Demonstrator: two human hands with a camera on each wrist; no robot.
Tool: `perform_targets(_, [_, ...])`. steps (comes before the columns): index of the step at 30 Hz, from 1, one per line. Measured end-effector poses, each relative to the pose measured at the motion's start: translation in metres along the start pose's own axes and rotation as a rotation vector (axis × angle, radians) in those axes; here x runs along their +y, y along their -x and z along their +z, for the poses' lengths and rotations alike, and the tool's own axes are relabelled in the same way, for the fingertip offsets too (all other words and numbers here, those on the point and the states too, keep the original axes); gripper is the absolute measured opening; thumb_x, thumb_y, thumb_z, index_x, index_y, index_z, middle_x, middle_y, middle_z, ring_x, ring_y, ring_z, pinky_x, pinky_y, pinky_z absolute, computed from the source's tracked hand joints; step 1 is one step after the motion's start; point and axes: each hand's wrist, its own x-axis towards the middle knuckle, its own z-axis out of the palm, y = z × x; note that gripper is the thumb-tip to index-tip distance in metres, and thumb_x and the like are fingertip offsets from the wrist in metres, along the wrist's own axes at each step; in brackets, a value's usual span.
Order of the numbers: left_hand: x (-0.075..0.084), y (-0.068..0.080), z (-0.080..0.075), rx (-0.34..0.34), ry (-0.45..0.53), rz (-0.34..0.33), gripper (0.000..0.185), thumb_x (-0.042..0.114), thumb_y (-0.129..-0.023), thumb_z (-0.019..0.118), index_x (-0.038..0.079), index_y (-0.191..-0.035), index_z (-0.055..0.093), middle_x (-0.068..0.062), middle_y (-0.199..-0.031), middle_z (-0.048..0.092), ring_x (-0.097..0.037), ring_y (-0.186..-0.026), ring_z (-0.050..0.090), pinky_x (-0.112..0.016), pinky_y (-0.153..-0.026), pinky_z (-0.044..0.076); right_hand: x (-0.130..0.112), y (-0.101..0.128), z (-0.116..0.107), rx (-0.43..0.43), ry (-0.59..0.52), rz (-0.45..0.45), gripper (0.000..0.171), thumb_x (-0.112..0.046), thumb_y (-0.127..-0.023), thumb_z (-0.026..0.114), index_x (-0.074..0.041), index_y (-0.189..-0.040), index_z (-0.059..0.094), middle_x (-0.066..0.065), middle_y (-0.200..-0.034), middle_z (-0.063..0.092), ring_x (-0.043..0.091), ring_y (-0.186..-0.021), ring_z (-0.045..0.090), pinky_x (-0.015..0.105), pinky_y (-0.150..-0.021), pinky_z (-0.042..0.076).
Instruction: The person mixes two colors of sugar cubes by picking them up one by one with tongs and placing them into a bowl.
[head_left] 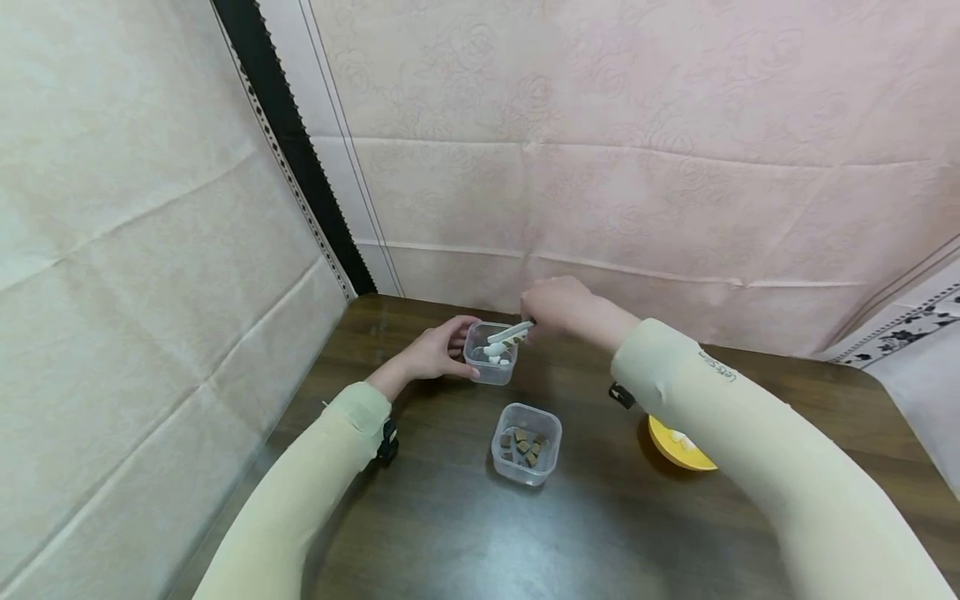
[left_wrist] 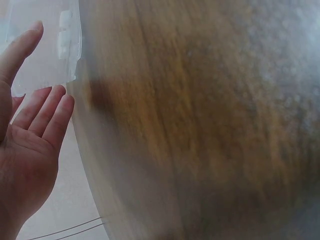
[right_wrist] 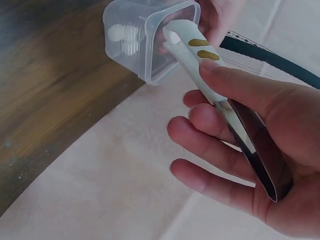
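Note:
My left hand cups a small clear tub near the table's back edge. Its fingers lie fairly straight beside the tub. White pieces lie inside the tub. My right hand grips tongs with white tips and a metal handle. The tongs reach over the tub's rim and pinch one white piece. The thumb and curled fingers of my right hand squeeze the two arms together.
A second clear tub with small brown cubes stands nearer on the dark wooden table. A yellow bowl shows partly under my right sleeve. Cloth-covered walls close in on the left and behind.

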Motion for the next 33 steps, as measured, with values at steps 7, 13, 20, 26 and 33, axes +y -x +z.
perform_targets(7, [-0.001, 0.0, 0.0, -0.003, -0.006, 0.005, 0.089, 0.008, -0.086, 0.091, 0.016, -0.159, 0.04, -0.017, -0.154, 0.054, -0.032, -0.143, 0.055, -0.045, -0.118, 0.049, 0.012, 0.019, 0.004, 0.064, -0.035, -0.021, 0.03, -0.034, -0.085, 0.088, -0.021, -0.067, 0.068, -0.006, -0.067, 0.056, 0.018, -0.067, 0.05, 0.042, -0.059, 0.049])
perform_targets(13, [-0.003, 0.0, -0.001, -0.004, 0.0, 0.013, 0.09, 0.011, -0.086, 0.092, 0.016, -0.159, 0.041, -0.018, -0.154, 0.054, -0.035, -0.143, 0.054, -0.049, -0.118, 0.049, 0.02, 0.036, 0.008, 0.116, -0.054, -0.037, 0.025, -0.03, -0.087, 0.088, -0.02, -0.071, 0.071, -0.009, -0.061, 0.052, 0.015, -0.063, 0.045, 0.033, -0.053, 0.038])
perform_targets(20, [-0.004, 0.0, 0.0, 0.001, -0.009, 0.004, 0.09, 0.013, -0.086, 0.092, 0.018, -0.16, 0.04, -0.017, -0.155, 0.053, -0.034, -0.143, 0.054, -0.048, -0.118, 0.049, 0.027, 0.059, 0.009, 0.16, -0.063, -0.033, 0.022, -0.029, -0.088, 0.089, -0.021, -0.076, 0.072, -0.008, -0.066, 0.055, 0.016, -0.066, 0.048, 0.036, -0.056, 0.042])
perform_targets(26, [-0.003, 0.0, 0.0, 0.001, -0.016, 0.001, 0.09, 0.012, -0.086, 0.092, 0.018, -0.159, 0.04, -0.018, -0.153, 0.054, -0.034, -0.142, 0.055, -0.046, -0.117, 0.049, 0.033, 0.082, 0.009, 0.19, -0.083, -0.013, 0.016, -0.026, -0.088, 0.089, -0.022, -0.079, 0.076, -0.009, -0.067, 0.058, 0.014, -0.064, 0.05, 0.037, -0.056, 0.045])
perform_targets(33, [0.0, 0.001, 0.0, -0.002, -0.014, -0.005, 0.09, 0.012, -0.086, 0.092, 0.017, -0.159, 0.039, -0.018, -0.154, 0.054, -0.034, -0.143, 0.054, -0.046, -0.118, 0.048, 0.043, 0.11, 0.012, 0.224, -0.1, -0.013, 0.027, -0.026, -0.088, 0.089, -0.024, -0.073, 0.068, -0.012, -0.062, 0.048, 0.011, -0.06, 0.044, 0.032, -0.053, 0.038])
